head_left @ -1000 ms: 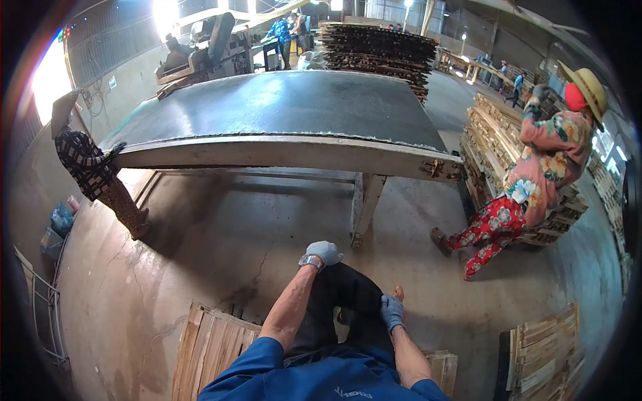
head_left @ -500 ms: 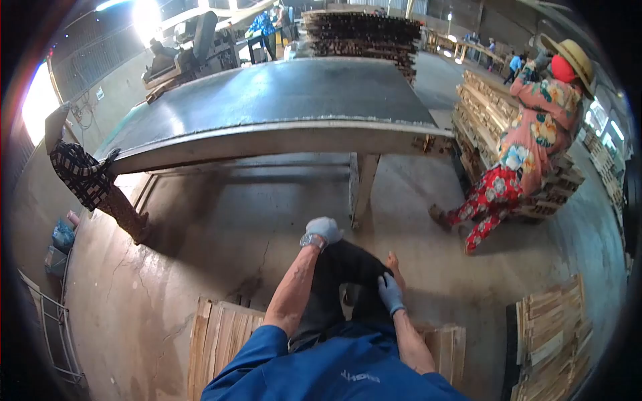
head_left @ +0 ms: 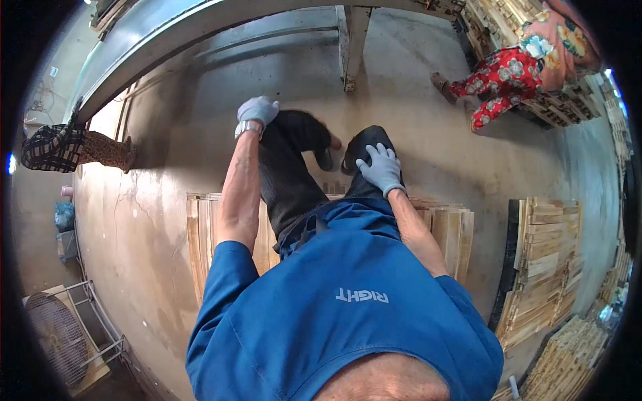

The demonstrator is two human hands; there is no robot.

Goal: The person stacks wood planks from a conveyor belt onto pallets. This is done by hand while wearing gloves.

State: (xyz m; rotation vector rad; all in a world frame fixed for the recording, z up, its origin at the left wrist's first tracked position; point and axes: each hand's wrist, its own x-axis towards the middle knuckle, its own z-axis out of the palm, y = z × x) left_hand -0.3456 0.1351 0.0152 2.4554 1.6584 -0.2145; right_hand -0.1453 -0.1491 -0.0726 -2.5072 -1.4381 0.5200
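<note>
I sit with both gloved hands at the legs of my dark trousers (head_left: 284, 170). My left hand (head_left: 257, 110), in a pale glove with a metal watch (head_left: 248, 127) at its wrist, rests by my left knee, its fingers loosely bent and holding nothing. Spread over the top of my right thigh lies my right hand (head_left: 382, 167), open, in a grey glove. Beneath me is a stack of wooden boards (head_left: 455, 234), its sides showing past my legs. My blue shirt (head_left: 348, 327) fills the lower middle.
A large metal-framed table (head_left: 194, 30) crosses the top. One person in red flowered trousers (head_left: 511, 77) stands at right beside stacked wood (head_left: 575, 107); another person (head_left: 60, 148) is at far left. More boards (head_left: 545, 254) lie right; a fan (head_left: 60, 341) stands lower left.
My view has tilted down, so the table shifts up and more of my shirt shows. My right knee has swung out to the right, and my left hand sits further left.
</note>
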